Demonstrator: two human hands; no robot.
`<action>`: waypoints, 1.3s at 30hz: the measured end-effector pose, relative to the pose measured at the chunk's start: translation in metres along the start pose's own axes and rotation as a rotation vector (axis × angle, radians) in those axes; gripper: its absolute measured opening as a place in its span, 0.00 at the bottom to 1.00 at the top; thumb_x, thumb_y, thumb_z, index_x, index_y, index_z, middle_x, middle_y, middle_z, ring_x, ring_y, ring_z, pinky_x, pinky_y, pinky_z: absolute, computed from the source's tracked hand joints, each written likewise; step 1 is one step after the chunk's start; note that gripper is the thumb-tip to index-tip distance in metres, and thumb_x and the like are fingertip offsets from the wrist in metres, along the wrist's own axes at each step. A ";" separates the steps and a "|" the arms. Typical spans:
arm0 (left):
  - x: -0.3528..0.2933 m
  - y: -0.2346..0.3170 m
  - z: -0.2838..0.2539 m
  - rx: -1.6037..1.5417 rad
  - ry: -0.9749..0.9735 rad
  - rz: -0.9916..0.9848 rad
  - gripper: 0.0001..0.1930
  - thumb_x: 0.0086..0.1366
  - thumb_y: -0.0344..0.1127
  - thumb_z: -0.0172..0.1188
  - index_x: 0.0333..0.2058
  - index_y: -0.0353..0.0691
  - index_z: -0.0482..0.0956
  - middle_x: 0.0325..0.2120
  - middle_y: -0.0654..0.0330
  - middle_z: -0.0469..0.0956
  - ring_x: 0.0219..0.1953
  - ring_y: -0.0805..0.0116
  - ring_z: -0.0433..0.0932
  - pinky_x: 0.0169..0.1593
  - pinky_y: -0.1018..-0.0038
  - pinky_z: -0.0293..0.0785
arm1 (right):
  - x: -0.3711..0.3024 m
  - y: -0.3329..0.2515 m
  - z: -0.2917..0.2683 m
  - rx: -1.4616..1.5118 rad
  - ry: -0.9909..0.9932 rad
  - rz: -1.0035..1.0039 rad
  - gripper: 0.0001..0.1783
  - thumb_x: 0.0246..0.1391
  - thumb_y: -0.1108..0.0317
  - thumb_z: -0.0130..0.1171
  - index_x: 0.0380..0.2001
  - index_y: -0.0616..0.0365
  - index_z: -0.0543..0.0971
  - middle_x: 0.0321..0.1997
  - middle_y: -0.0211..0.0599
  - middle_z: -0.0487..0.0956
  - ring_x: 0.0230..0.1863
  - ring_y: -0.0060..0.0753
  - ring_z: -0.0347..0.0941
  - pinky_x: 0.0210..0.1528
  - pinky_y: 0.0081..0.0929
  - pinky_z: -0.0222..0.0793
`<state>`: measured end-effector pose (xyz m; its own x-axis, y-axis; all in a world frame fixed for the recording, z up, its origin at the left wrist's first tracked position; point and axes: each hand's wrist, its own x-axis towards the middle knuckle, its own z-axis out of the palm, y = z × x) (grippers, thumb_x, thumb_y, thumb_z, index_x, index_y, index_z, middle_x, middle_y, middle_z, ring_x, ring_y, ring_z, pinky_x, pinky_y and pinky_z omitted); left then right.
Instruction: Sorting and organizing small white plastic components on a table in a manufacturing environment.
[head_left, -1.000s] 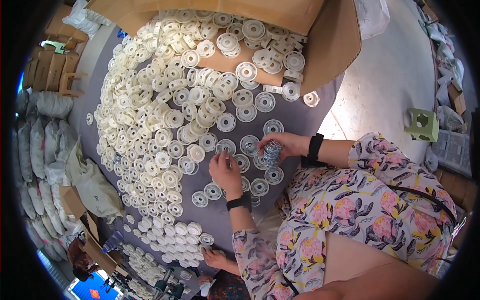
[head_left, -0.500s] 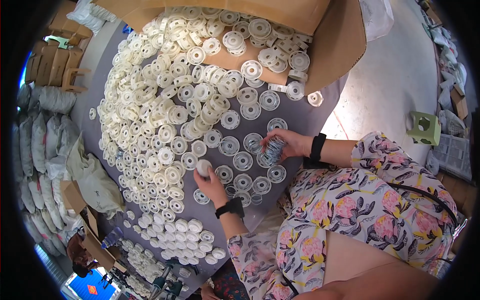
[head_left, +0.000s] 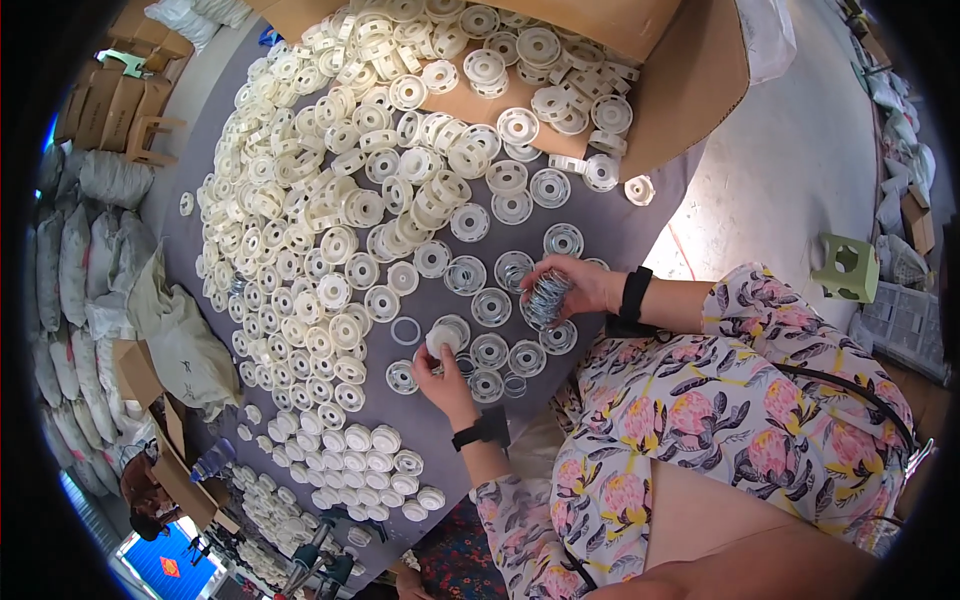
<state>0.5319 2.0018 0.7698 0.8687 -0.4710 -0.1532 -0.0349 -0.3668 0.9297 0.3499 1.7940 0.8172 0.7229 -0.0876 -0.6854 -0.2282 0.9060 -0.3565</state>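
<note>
Pinched in the fingers of my left hand point(head_left: 447, 385) is a small white round cap point(head_left: 441, 342), held over a white round plastic hub point(head_left: 457, 325) on the table; whether the two touch is hard to tell. My right hand point(head_left: 583, 284) is closed round a bunch of silvery coil springs point(head_left: 548, 299), just above the rows of hubs. Several hubs lie face up around both hands, such as one open hub point(head_left: 490, 307) between them. A thin pale ring point(head_left: 406, 331) lies beside my left hand. Loose springs point(head_left: 515, 385) sit nearer to me.
A big heap of white hubs point(head_left: 300, 210) covers the grey tabletop's left side, spilling from a cardboard box point(head_left: 690, 90) at the back. Stacked capped pieces point(head_left: 350, 465) stand at the near left. Sacks point(head_left: 75, 270) line the floor; a green stool point(head_left: 848, 268) is at right.
My left hand has moved right with the white cap, from beside the heap to over a hub. The thin pale ring now shows where that hand was. My right hand keeps its springs, nearly still.
</note>
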 end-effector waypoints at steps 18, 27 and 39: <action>-0.005 0.013 0.002 0.689 0.099 0.561 0.26 0.42 0.38 0.68 0.42 0.38 0.74 0.36 0.54 0.72 0.40 0.51 0.71 0.44 0.58 0.65 | 0.003 0.007 -0.001 0.018 -0.024 0.010 0.21 0.53 0.50 0.46 0.41 0.52 0.77 0.37 0.31 0.79 0.37 0.35 0.75 0.38 0.48 0.71; -0.014 0.069 0.027 0.571 -0.091 0.504 0.31 0.47 0.35 0.69 0.50 0.38 0.69 0.45 0.53 0.72 0.51 0.55 0.68 0.50 0.60 0.65 | 0.008 0.005 0.009 0.184 -0.018 0.008 0.21 0.54 0.52 0.46 0.42 0.54 0.77 0.42 0.33 0.79 0.41 0.35 0.75 0.40 0.42 0.72; -0.013 0.081 0.038 -0.001 -0.508 0.314 0.26 0.54 0.23 0.63 0.53 0.36 0.69 0.39 0.63 0.75 0.39 0.77 0.72 0.42 0.81 0.69 | 0.018 -0.019 0.031 0.244 -0.113 0.062 0.27 0.56 0.39 0.45 0.45 0.50 0.74 0.44 0.33 0.77 0.46 0.36 0.73 0.45 0.45 0.70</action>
<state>0.4992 1.9475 0.8346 0.4715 -0.8818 -0.0118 -0.2516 -0.1473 0.9566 0.3872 1.7882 0.8316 0.7837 0.0052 -0.6211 -0.1202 0.9823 -0.1435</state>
